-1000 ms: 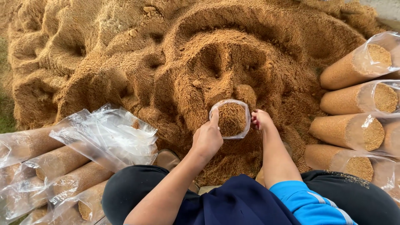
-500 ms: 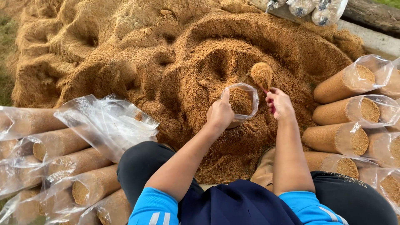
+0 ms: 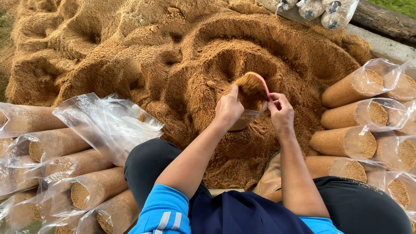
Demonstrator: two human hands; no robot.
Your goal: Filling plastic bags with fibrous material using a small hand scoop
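Note:
My left hand point(image 3: 228, 110) holds the rim of a clear plastic bag point(image 3: 242, 121) partly filled with brown sawdust, standing in front of a big sawdust pile point(image 3: 173, 60). My right hand point(image 3: 281, 115) grips a pink scoop point(image 3: 253, 89) heaped with sawdust, tilted over the mouth of the bag. The bag's lower part is hidden behind my hands.
Filled cylindrical sawdust bags lie stacked at the left point(image 3: 65, 173) and at the right point(image 3: 359, 112). A loose heap of empty clear bags point(image 3: 108, 123) rests on the left stack. More tied bags point(image 3: 320, 11) and a concrete edge lie at the top right. My knees frame the bottom.
The right hand went from the bag's rim to lifting a full scoop, now tipped over the bag's mouth. The left hand stays on the bag.

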